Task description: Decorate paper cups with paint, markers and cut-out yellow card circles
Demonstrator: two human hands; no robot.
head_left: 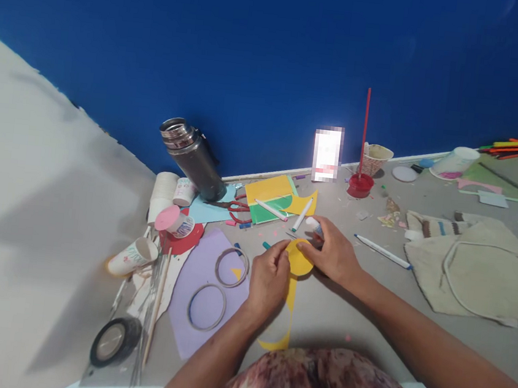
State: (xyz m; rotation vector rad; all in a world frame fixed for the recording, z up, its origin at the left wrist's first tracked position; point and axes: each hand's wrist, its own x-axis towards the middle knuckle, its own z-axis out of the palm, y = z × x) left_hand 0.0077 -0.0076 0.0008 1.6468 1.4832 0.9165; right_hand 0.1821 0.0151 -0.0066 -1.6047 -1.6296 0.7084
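A yellow paper circle [300, 258] is pinched along its left edge by my left hand [270, 278], fingers curled. My right hand [334, 251] wraps round a short white tube [315, 226] that looks like a glue stick, its thumb resting on the circle's right side. Beneath the hands lies a cut yellow paper scrap [281, 344] with a curved edge. Two uncapped-looking markers, one white with a pink end [271, 210] and one with a green end [302, 215], lie just beyond. A blue-tipped white marker [383, 251] rests to the right.
Two tape rings [207, 308] lie on purple paper [183, 297] at left, near black tape [110, 343]. Red-handled pliers [239, 207], a steel flask [197, 163] and paper cups [164, 190] stand behind. A red stick in a red base [360, 186] and a cloth bag [478, 266] are rightward.
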